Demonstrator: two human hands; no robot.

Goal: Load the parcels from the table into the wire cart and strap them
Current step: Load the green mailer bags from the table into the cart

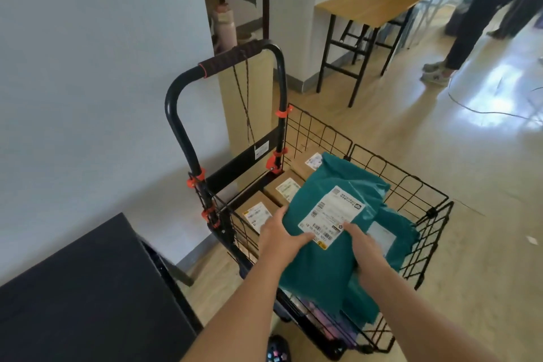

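Observation:
A black wire cart (pixel 423 185) with a tall looped handle (pixel 226 59) stands on the floor in front of me. Both hands hold a teal plastic mailer parcel (pixel 320 258) with a white label over the cart's basket. My left hand (pixel 282 235) grips its left edge and my right hand (pixel 364 250) grips its near right side. Three brown cardboard boxes (pixel 279 185) with white labels lie in the cart's far side. Another teal mailer (pixel 393 229) lies under the held one. A dark elastic cord (pixel 244 97) hangs from the handle.
A black table (pixel 82 297) is at my lower left, close to the cart. A wooden table with black legs (pixel 367 6) stands further back. A person's legs (pixel 470 32) are at the upper right, and a cable (pixel 482 109) trails across the shiny floor.

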